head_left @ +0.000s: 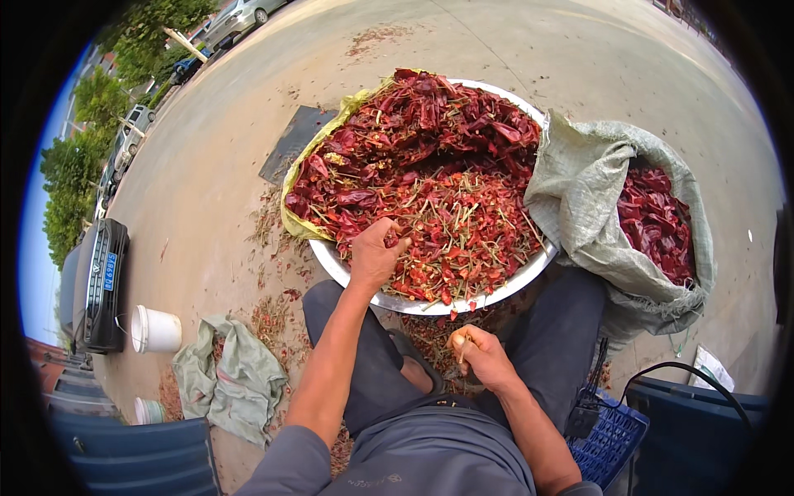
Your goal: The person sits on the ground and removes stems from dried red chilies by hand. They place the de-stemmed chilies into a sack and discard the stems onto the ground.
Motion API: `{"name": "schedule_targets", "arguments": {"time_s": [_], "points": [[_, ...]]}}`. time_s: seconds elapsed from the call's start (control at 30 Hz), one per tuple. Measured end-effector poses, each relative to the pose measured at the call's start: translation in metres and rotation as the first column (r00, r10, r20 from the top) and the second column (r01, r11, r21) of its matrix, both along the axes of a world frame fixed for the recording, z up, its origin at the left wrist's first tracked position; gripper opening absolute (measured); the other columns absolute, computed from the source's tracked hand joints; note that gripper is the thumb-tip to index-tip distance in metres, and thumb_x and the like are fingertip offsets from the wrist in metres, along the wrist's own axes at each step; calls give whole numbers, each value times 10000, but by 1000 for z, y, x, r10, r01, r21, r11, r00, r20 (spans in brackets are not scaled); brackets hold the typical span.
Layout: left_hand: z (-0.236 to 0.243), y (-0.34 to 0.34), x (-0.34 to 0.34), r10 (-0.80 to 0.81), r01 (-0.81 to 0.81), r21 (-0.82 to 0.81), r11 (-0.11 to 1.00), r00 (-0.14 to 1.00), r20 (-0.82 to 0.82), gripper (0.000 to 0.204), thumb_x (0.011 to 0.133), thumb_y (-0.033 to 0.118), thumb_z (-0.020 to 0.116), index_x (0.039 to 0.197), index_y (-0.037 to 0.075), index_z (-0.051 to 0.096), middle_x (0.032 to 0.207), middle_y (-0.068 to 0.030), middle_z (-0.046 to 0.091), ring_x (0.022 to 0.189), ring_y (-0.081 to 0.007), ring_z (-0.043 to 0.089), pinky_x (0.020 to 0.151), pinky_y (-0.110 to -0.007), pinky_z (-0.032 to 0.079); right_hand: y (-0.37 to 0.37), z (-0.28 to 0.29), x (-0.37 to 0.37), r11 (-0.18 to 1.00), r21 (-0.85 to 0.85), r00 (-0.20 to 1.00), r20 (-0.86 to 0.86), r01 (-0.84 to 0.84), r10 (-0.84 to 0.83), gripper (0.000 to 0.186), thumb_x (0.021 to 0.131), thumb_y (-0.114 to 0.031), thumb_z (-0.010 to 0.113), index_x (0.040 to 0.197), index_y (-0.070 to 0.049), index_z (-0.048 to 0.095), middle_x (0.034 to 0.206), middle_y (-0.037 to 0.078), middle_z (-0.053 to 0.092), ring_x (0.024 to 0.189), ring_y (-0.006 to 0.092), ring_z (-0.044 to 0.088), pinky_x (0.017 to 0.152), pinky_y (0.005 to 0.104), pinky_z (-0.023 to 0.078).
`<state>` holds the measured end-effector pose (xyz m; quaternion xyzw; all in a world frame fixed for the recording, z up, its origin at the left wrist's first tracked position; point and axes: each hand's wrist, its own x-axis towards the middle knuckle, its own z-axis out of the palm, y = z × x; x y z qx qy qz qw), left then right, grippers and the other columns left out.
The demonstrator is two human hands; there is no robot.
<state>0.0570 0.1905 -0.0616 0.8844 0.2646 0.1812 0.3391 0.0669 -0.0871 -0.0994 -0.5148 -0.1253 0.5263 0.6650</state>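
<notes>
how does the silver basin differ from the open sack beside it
The basin has a smooth, shiny rim; the sack has a wrinkled, grey-green, frayed one. The basin is wider than the sack's mouth. The basin's heap mixes red pepper pieces with many pale stems; the sack shows mostly red pieces. Both hold peppers.

Dried red chillies [463, 211] heap the metal basin [411, 307]. Over the basin's near-left rim, the left hand [376, 255] curls at them; off the basin's near side, the right hand [485, 357] pinches a pale stem [463, 350]. A woven sack [583, 202] stands at its right.
</notes>
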Motion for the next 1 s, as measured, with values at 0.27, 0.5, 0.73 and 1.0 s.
{"name": "schedule_targets", "arguments": {"time_s": [0.27,0.5,0.73,1.0], "points": [[7,-50,-29,-277,201,295,934,930,243,244,747,27,782,959,55,663,890,-79,677,820,-273,647,725,-382,506,25,20,20,942,-102,809,547,321,-216,398,972,-354,664,793,-1,622,616,-8,513,583,72,443,524,288,397],[20,-91,-55,-408,287,486,826,899,162,337,601,-56,692,904,90,663,851,-32,648,729,-260,579,628,-370,485,36,43,35,943,-18,613,764,332,-201,307,953,-299,663,907,5,674,638,101,606,585,169,583,570,338,471],[10,-95,-61,-314,259,245,934,924,220,270,726,16,765,984,44,693,944,-91,697,828,-275,651,721,-350,521,35,31,31,946,39,650,717,322,-251,189,963,-180,614,971,4,659,699,106,611,613,180,583,581,331,462],[27,-95,-50,-226,209,100,973,949,218,299,819,70,747,1102,7,675,1021,-160,702,957,-326,671,824,-393,523,54,40,39,936,239,250,919,258,-304,82,908,-80,664,923,-23,607,705,140,562,618,310,588,556,378,463]]}}
